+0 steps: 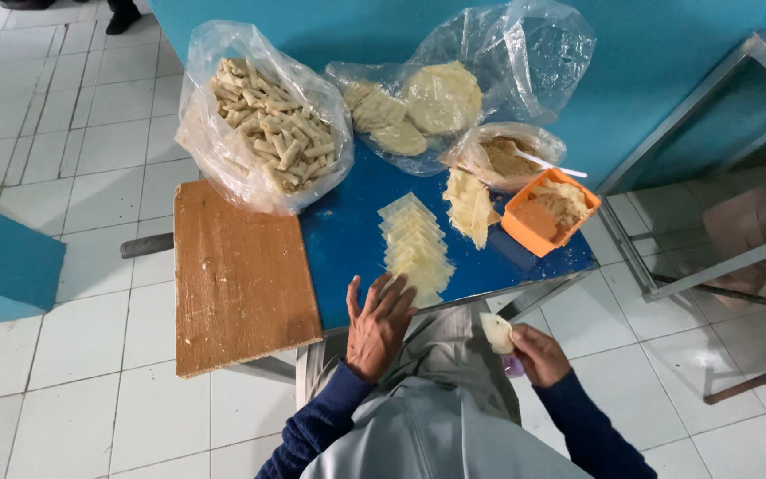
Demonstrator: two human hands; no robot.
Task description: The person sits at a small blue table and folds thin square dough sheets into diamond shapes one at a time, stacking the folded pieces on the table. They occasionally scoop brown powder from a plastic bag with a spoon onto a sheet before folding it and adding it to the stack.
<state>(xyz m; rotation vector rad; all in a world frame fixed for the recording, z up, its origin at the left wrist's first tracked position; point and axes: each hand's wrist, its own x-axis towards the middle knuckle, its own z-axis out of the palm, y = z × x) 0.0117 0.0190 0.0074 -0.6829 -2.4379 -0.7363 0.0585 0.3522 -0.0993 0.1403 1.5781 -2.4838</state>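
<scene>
While left hand (378, 330) lies flat, fingers released, right hand (536, 353) fingers grasping 1 wrapper (496, 333), 3 bags (263, 120), 1 orange tub (550, 213).

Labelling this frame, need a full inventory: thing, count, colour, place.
table: one, blue top, centre
wooden board: one, brown, table's left side
bag of rolls: one, clear, pale rolled pieces, back left
bag of discs: one, clear, pale round sheets, back centre
small bag: one, clear, brownish filling, white spoon in it, back right
orange tub: one, table's right edge
square wrappers: a row, count unclear, pale yellow, table centre
wrapper stack: one, pale, beside tub
metal frame: one, grey, right
floor: white tiles
left hand: at table's front edge, touching nearest wrapper
right hand: holds folded wrapper
</scene>
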